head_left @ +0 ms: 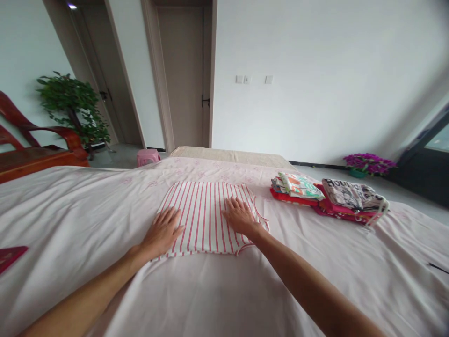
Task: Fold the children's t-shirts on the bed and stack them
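Observation:
A white garment with red stripes [205, 210] lies folded flat on the pale pink bed sheet [87, 210]. My left hand [162, 231] rests palm down on its near left part, fingers stretched out. My right hand [241, 216] lies flat on its right part, fingers spread. Neither hand holds anything.
Two stacks of folded clothes [298, 187] [351, 199] sit on the bed to the right. A dark red item [10, 256] lies at the left edge. Beyond the bed are a wooden chair [38, 150], a green plant [72, 105], a pink stool [148, 157], a closed door [184, 75] and purple flowers [368, 164].

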A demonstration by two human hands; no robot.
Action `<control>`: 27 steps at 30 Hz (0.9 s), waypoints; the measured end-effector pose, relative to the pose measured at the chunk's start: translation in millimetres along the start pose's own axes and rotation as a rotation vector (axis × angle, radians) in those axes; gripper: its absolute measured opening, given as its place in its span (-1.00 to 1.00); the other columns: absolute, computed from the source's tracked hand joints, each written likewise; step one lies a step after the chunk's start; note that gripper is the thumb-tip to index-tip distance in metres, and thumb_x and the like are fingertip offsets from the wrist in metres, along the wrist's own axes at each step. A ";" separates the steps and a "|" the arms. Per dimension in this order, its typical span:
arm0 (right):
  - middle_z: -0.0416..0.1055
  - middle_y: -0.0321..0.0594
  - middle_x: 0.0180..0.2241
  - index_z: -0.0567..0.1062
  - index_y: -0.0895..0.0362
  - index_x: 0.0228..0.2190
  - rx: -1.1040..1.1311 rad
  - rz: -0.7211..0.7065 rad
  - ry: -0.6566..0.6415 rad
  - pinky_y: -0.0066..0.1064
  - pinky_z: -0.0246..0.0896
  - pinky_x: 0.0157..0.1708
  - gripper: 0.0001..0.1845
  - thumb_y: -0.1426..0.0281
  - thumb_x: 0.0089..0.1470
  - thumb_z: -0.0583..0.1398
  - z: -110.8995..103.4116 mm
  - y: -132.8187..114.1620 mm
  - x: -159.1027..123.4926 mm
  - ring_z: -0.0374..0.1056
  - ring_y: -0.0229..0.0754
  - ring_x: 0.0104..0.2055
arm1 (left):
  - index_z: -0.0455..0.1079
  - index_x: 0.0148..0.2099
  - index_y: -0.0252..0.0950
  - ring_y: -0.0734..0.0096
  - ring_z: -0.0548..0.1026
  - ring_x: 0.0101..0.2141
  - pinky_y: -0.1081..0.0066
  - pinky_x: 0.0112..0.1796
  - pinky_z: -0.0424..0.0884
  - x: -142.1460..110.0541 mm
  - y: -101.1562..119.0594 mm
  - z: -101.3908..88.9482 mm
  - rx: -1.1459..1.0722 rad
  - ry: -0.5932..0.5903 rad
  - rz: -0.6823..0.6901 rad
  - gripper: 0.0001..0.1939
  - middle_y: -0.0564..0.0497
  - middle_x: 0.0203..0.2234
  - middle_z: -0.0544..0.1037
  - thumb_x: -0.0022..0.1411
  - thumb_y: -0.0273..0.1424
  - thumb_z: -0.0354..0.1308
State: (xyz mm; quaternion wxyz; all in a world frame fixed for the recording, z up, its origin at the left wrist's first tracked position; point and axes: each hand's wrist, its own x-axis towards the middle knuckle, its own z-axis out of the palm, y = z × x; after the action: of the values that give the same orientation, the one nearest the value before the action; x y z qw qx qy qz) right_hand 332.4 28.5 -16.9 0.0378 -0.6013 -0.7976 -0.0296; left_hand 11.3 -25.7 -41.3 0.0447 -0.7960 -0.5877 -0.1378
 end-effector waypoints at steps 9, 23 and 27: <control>-0.10 -0.07 0.39 0.09 0.15 0.34 0.009 0.133 0.038 0.01 -0.26 0.33 -0.32 0.09 0.33 -0.17 3.6 46.5 -37.6 -0.16 0.03 0.41 | 0.09 0.39 -0.18 0.04 0.01 0.35 0.01 0.25 0.00 -23.9 -21.7 -22.7 0.077 -0.153 -0.145 -0.37 -0.11 0.38 0.08 0.35 -0.11 -0.13; -0.01 -0.12 0.37 0.12 0.05 0.30 0.026 0.150 0.059 0.03 -0.27 0.31 -0.42 0.15 0.35 -0.16 -1.7 42.0 -43.4 -0.13 -0.01 0.38 | 0.38 -0.09 -0.18 0.34 0.44 -0.13 0.36 -0.06 0.32 -60.9 39.2 -64.7 -0.256 -0.104 0.320 -0.80 0.02 -0.20 0.49 0.30 -0.48 -0.01; -0.01 -0.15 0.37 0.12 0.02 0.30 0.033 0.162 0.043 0.01 -0.25 0.30 -0.42 0.14 0.34 -0.16 -4.2 42.8 -45.0 -0.13 -0.02 0.38 | 0.32 -0.15 -0.18 0.39 0.43 -0.18 0.41 -0.13 0.29 -63.1 29.4 -70.8 -0.272 -0.196 0.382 -0.72 0.04 -0.23 0.48 0.21 -0.60 -0.10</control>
State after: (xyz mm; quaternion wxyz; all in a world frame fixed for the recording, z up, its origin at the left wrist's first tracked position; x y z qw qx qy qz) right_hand 385.9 -3.2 -17.0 0.0672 -0.6625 -0.7456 -0.0263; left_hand 10.2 -109.4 12.0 -0.0946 -0.9009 -0.4042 -0.1269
